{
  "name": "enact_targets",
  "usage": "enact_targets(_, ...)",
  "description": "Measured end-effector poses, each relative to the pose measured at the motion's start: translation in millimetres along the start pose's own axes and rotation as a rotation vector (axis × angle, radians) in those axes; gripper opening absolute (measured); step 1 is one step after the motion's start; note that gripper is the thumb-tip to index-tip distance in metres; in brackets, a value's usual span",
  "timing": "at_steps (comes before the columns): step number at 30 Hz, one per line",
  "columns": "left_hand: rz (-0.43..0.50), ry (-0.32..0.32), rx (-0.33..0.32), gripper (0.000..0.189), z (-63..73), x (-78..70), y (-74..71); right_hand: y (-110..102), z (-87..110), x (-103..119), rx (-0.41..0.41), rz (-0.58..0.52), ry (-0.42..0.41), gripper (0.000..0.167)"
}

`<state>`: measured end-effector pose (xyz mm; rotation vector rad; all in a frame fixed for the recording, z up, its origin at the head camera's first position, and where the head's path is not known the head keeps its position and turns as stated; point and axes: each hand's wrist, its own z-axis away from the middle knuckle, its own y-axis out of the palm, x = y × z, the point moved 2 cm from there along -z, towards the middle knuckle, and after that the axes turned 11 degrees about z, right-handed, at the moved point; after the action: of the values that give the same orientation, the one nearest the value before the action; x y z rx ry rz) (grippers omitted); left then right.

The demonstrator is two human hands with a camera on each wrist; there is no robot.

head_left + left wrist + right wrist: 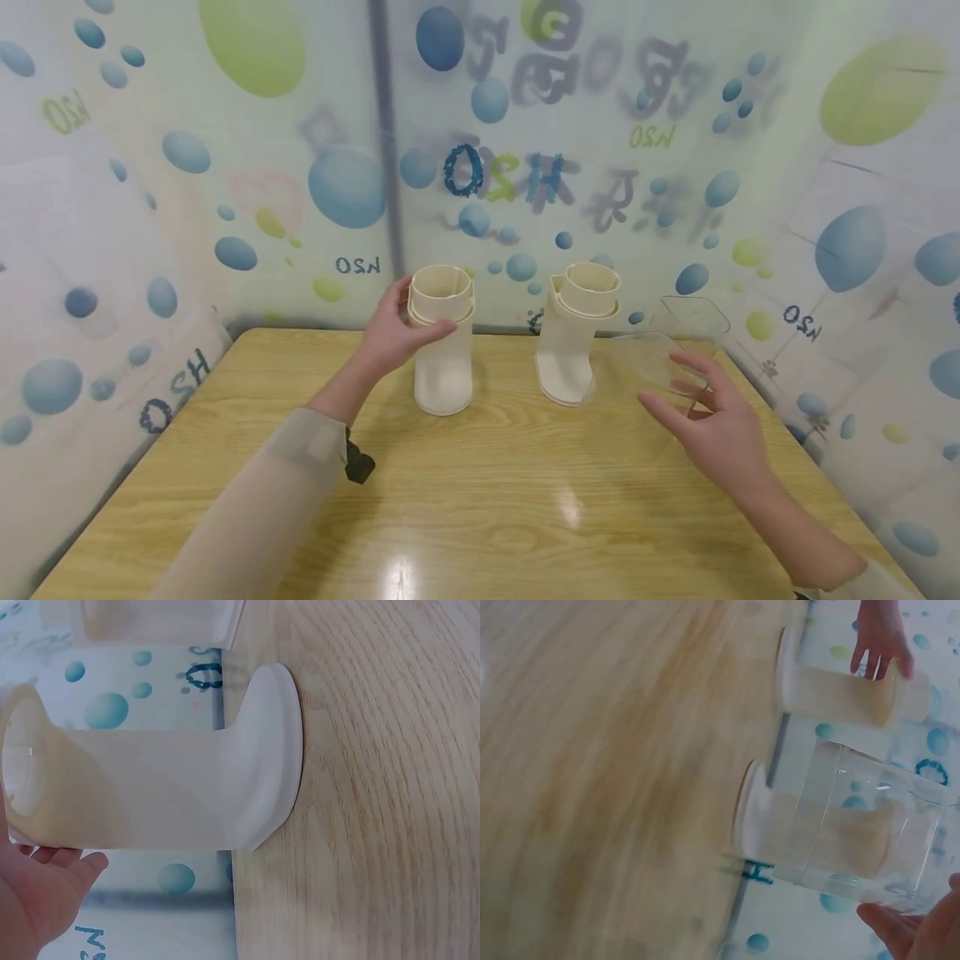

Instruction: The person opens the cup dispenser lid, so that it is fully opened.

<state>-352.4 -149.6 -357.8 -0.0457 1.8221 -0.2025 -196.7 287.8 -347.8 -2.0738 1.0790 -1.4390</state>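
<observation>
Two cream plastic stands, each with a round collar on top and a rounded foot, stand upright on the table. My left hand (397, 329) grips the left stand (444, 375) at its collar, thumb across the front and fingers at the side and behind. That stand's smooth body (150, 787) fills much of the left wrist view. The right stand (566, 358) is untouched. My right hand (723, 425) holds a clear plastic container (862, 825) by its side, in the air at the right stand's right. In the right wrist view the container overlaps that stand.
The wooden table (480, 492) reaches back to a white curtain (345, 108) printed with blue and green drops and lettering. More of this curtain hangs at the left and right sides, close to the table edges.
</observation>
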Motion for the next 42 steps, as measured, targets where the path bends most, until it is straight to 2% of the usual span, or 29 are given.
enact_targets(9, 0.004, -0.002, 0.020, 0.115, -0.6, -4.0, -0.7, -14, -0.2, -49, 0.001, 0.095, 0.097, 0.080)
enact_targets(19, 0.008, -0.002, 0.028, 0.113, -1.8, -5.6, -1.7, -23, -16.7, -95, 0.002, 0.192, 0.168, 0.091)
enact_targets(28, 0.019, -0.014, 0.037, 0.112, -1.9, -2.9, -3.3, -23, -30.0, -112, -0.001, 0.217, 0.143, 0.094)
enact_targets(42, 0.018, -0.020, 0.038, 0.114, -3.7, -0.9, -2.0, -22, -36.2, -118, 0.025, 0.241, 0.142, 0.096)
